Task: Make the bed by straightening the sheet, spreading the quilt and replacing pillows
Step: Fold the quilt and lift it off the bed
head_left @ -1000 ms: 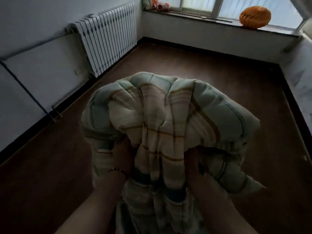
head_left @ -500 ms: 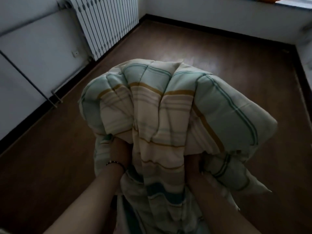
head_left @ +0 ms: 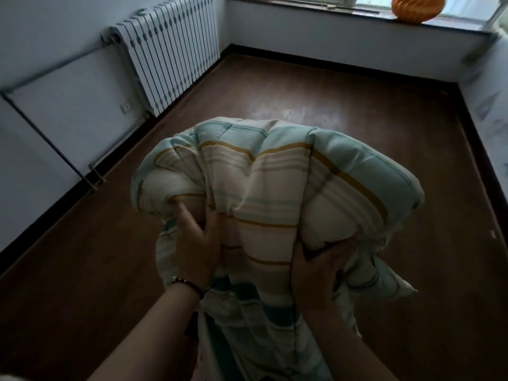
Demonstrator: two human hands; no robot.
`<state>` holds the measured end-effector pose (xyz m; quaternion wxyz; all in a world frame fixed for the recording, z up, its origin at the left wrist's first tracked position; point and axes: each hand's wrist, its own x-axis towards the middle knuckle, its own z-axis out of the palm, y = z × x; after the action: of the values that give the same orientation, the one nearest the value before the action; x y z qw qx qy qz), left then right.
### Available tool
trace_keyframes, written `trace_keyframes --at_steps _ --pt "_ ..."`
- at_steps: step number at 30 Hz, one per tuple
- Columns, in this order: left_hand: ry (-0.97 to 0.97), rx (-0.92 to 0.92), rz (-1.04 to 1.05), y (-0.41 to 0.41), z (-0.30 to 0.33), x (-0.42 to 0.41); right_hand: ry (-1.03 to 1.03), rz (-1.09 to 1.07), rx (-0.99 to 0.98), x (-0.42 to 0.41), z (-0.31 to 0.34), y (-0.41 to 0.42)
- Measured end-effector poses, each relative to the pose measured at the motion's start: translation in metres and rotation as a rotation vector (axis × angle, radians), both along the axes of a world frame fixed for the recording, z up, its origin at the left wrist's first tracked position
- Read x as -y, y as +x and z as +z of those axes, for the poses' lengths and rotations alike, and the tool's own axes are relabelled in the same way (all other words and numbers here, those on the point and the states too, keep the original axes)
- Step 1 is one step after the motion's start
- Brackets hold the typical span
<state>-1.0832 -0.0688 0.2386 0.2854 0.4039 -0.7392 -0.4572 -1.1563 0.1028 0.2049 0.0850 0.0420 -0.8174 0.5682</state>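
A bundled quilt, striped in cream, pale teal and mustard, is held up in front of me above a dark brown floor. My left hand, with a thin bracelet at the wrist, grips the quilt's left underside, fingers dug into the fabric. My right hand grips the bundle's lower right, fingers curled into the folds. A loose length of quilt hangs down between my forearms. No bed, sheet or pillow is visible.
A white radiator stands along the left wall with a pipe running from it. An orange pumpkin-shaped object sits on the window sill at the back. A white surface edge lies at the right.
The view has tilted back up, showing the window sill again. The quilt bundle has shifted lower in view, and both hands now show more plainly beneath it.
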Motion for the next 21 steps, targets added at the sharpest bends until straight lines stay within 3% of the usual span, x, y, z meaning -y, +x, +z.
trace_keyframes --at_steps 2,3,5,6,11,16,21 --pt "-0.085 -0.044 -0.08 0.002 0.011 -0.011 -0.019 -0.038 -0.072 -0.001 0.019 0.015" --pt "-0.167 -0.036 -0.137 0.003 0.016 -0.015 0.052 -0.034 -0.207 -0.002 0.026 0.02" --pt "-0.346 -0.025 -0.297 -0.001 0.018 -0.019 0.313 0.015 -0.478 -0.004 0.03 0.02" --pt "-0.408 0.012 -0.362 -0.003 0.014 -0.02 0.437 0.038 -0.519 -0.004 0.032 0.016" --pt "-0.453 0.355 -0.485 -0.025 -0.021 -0.017 0.825 0.225 -0.355 0.003 0.019 -0.005" --pt "-0.454 0.567 -0.554 -0.05 -0.055 -0.011 0.942 0.318 -0.229 0.002 -0.027 -0.028" --pt "-0.375 0.619 -0.579 -0.059 -0.06 -0.015 1.001 0.403 -0.15 0.002 -0.036 -0.038"
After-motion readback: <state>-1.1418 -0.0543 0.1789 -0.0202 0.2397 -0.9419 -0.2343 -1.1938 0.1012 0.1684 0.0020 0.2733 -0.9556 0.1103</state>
